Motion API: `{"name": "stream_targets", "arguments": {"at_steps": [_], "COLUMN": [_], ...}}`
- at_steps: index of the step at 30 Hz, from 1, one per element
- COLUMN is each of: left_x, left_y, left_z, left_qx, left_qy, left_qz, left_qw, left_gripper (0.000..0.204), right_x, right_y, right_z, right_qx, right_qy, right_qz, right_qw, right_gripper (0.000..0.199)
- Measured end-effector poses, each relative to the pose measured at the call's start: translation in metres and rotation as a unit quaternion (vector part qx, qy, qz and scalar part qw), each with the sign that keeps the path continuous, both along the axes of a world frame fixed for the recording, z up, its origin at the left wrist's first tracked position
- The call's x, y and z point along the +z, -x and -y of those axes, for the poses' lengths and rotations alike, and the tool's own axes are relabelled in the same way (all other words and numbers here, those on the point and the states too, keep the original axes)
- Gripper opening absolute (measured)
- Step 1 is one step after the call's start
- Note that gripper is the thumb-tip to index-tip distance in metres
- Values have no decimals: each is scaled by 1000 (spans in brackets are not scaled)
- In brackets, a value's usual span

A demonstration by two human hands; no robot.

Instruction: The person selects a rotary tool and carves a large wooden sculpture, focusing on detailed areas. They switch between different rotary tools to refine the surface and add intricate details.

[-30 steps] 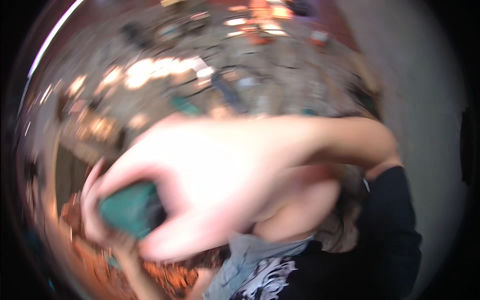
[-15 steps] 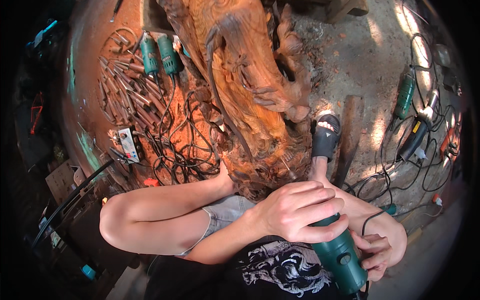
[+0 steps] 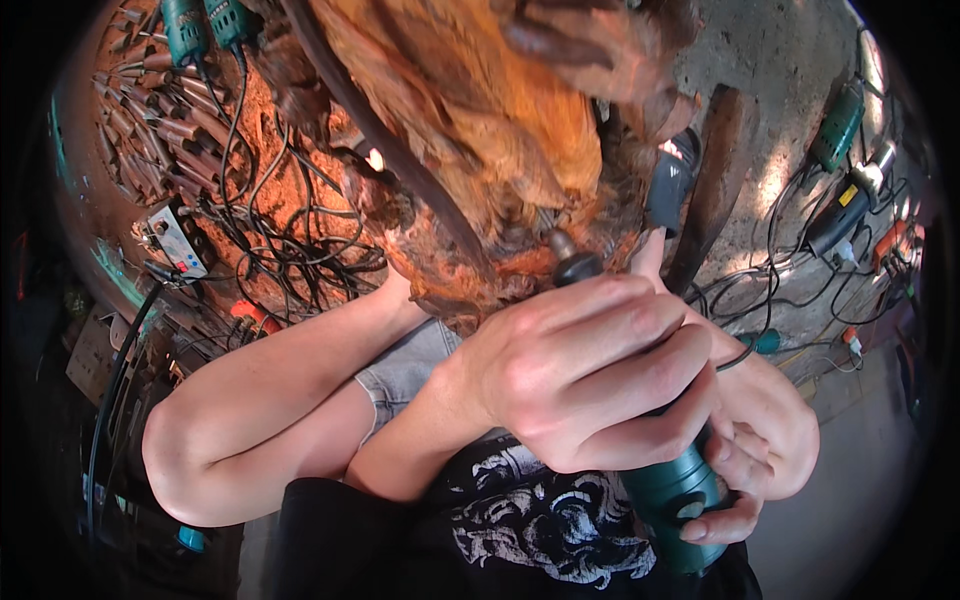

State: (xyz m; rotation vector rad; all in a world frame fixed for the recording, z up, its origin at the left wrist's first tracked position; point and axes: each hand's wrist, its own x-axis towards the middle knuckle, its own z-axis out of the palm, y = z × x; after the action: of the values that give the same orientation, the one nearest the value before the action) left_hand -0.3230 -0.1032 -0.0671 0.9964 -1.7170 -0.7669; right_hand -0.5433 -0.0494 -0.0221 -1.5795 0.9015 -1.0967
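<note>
A large carved piece of wood (image 3: 470,110), orange-brown with dark gnarled edges, stands between my legs. I hold a green die grinder (image 3: 672,515) slantwise, its metal nose (image 3: 568,248) at the lower part of the wood. My left hand (image 3: 590,375) wraps over the front of the grinder, fingers closed round it. Behind it, my right hand (image 3: 738,485) grips the rear body from the right side, thumb across the green casing. The bit meets or nearly touches the carving; I cannot tell which.
Several chisels (image 3: 165,120) lie in a heap at left, beside two green power tools (image 3: 205,25). Black cords (image 3: 310,240) tangle over sawdust near a small control box (image 3: 178,240). At right are a dark wooden bar (image 3: 715,185), another green tool (image 3: 838,125) and a black tool (image 3: 838,215).
My view has come closer to the wood, which appears larger. The grinder's nose now shows past my left hand, against the carving's lower part. My right thumb now lies across the casing.
</note>
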Motion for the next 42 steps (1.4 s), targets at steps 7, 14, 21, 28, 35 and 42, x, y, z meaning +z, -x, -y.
{"name": "stream_targets", "arguments": {"at_steps": [7, 14, 21, 28, 35, 42], "left_x": [-16, -20, -18, -18, -13, -15], "left_y": [10, 12, 15, 12, 11, 11], "left_z": [-1, -3, 3, 1, 3, -1], "left_qx": [39, 66, 63, 56, 31, 34], "left_qy": [52, 77, 77, 49, 19, 9], "left_qz": [-37, -22, -52, -56, -77, -81], "left_qw": [997, 995, 994, 996, 996, 996], "left_gripper": [25, 25, 25, 23, 18, 18], "right_x": [-7, -16, -18, -32, -2, -6], "right_y": [-6, 1, -1, -10, -11, 7], "right_z": [-6, -8, -3, 6, -6, -20], "right_qx": [-17, -14, -31, -19, -51, -64], "right_qy": [48, 99, 183, 247, 103, 104], "right_qz": [-19, -8, 6, 116, -96, -86], "right_qw": [998, 995, 983, 962, 989, 989], "right_gripper": [29, 39, 49, 60, 75, 78]}}
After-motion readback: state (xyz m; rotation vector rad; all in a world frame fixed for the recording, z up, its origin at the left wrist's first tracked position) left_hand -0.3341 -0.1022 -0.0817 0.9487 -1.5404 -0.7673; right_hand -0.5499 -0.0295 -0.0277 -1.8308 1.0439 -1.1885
